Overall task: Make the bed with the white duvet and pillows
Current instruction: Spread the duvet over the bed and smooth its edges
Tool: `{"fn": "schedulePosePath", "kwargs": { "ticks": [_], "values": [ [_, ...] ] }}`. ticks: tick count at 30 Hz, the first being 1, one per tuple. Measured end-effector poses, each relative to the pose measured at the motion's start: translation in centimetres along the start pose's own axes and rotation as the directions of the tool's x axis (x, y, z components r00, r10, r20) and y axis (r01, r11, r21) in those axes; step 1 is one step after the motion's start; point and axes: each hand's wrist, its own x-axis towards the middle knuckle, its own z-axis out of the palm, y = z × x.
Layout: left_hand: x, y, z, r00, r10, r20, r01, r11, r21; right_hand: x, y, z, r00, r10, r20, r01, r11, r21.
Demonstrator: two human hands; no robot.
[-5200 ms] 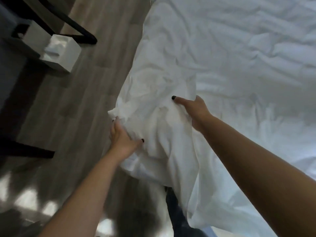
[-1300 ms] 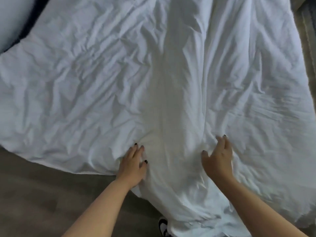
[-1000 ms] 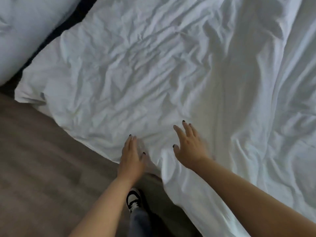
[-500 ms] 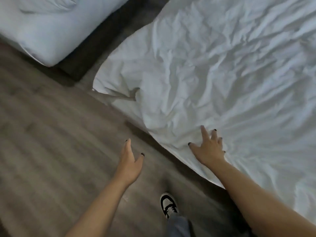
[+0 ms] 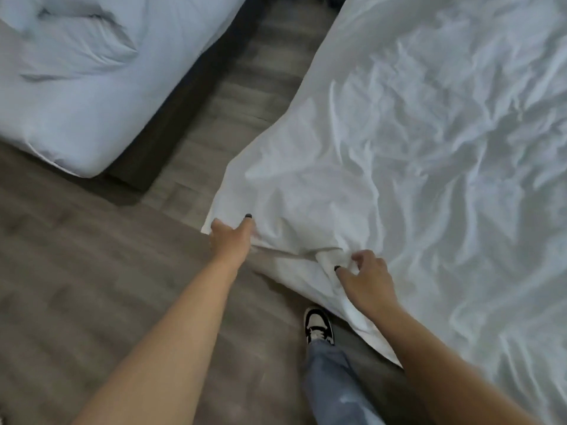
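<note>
Counting what shows, two hands, one white duvet [image 5: 414,154], a second bed [image 5: 76,96] and one shoe [image 5: 319,328] fill the head view. The left hand [image 5: 230,240] reaches forward on a nearly straight arm to the duvet's corner, where the cloth hangs off toward the wood floor [image 5: 76,256]; its thumb lies on top of the fabric and its fingers curl under the edge, so it pinches the corner between them. The right hand [image 5: 366,280] sits a little nearer the person and to the right of the left fingers, wrist bent slightly, with its fingers [image 5: 357,257] curled down and its thumb drawn in, gripping a bunched fold of the same duvet near the hem. Between the two sets of fingers the hem is pulled into a taut, slightly lifted crease with a dark gap beneath it. Beyond the fingertips and away to the right the duvet spreads out wide and heavily wrinkled, covering all that side of the view. Ahead and to the left of the left fingers, well apart from them across a strip of floor, stands the second bed with white bedding on a dark base. Below the right hand, just beside the hanging hem, a black-and-white shoe and one leg in blue jeans [image 5: 334,388] stand on the floor.
</note>
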Motion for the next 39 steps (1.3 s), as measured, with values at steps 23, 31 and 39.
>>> {"fn": "schedulePosePath", "kwargs": {
  "ticks": [23, 31, 39],
  "values": [
    [18.9, 11.1, -1.4, 0.607, -0.012, 0.795, -0.167, 0.976, 0.142, 1.0, -13.0, 15.5, 0.826, 0.489, 0.279, -0.05, -0.429, 0.902],
    [19.4, 17.2, -0.5, 0.371, -0.187, 0.91, -0.079, 0.97, 0.231, 3.8, -19.5, 15.4, 0.793, 0.601, 0.099, 0.212, -0.425, 0.88],
    [19.9, 19.3, 0.7, 0.393, -0.072, 0.917, -0.216, 0.962, 0.168, 3.6, -21.8, 13.2, 0.783, 0.61, 0.121, 0.211, -0.444, 0.871]
  ]
}}
